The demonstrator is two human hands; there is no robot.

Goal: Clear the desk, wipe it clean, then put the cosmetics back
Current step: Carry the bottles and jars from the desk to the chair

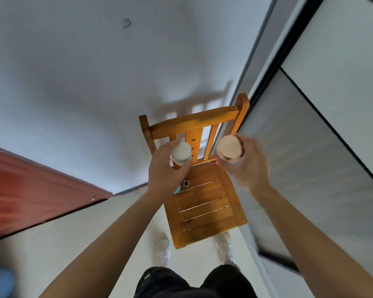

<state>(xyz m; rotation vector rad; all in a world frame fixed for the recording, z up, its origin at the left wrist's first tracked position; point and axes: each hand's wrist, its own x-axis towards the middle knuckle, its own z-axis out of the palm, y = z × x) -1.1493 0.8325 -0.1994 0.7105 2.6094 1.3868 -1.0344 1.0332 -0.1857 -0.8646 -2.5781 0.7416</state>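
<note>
I stand over a small orange wooden chair [205,209]. My left hand [164,171] grips a bottle with a white cap [182,152] and an orange body, held above the back left of the seat. My right hand [249,166] holds a jar with a pale pink lid [230,147] above the back right corner. On the seat, beside my left hand, lie a small dark square item [185,183] and a teal round thing [177,189], partly hidden by my wrist. The desk is out of sight.
The chair stands against a white wall [78,87]. A dark-framed sliding panel [323,117] runs along the right. A reddish-brown door [26,190] is at the left. My white shoes [163,250] stand at the chair's front edge on the pale floor.
</note>
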